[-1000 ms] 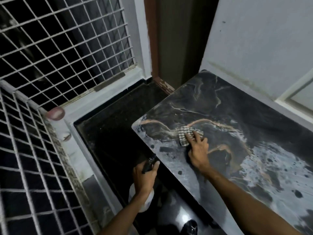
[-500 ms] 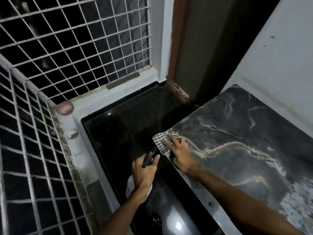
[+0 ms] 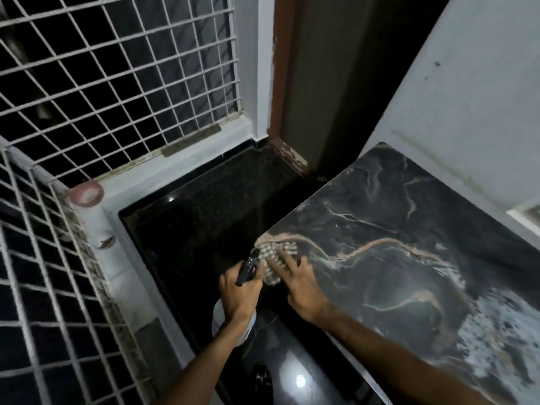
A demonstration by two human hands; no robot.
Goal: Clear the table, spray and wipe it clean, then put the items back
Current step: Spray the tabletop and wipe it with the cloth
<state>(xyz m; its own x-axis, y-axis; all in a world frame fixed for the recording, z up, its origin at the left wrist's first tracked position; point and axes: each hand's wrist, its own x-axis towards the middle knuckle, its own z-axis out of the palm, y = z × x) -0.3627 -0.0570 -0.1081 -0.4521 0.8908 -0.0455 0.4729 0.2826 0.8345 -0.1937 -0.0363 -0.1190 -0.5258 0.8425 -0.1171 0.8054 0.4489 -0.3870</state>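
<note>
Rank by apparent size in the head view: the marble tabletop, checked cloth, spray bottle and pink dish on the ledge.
1. marble tabletop, by far the largest.
2. spray bottle, though the left hand hides much of it.
3. checked cloth and pink dish: look alike, and the right hand covers part of the cloth.

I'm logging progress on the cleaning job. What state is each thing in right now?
Table: bare of items, pale smears at its near end.
Cloth: bunched, pressed flat on the table's corner.
Right hand: spread open on the cloth.
Spray bottle: upright, off the table's edge.
Left hand: closed round the bottle's neck.
Small bowl: resting on the ledge by the grille.
</note>
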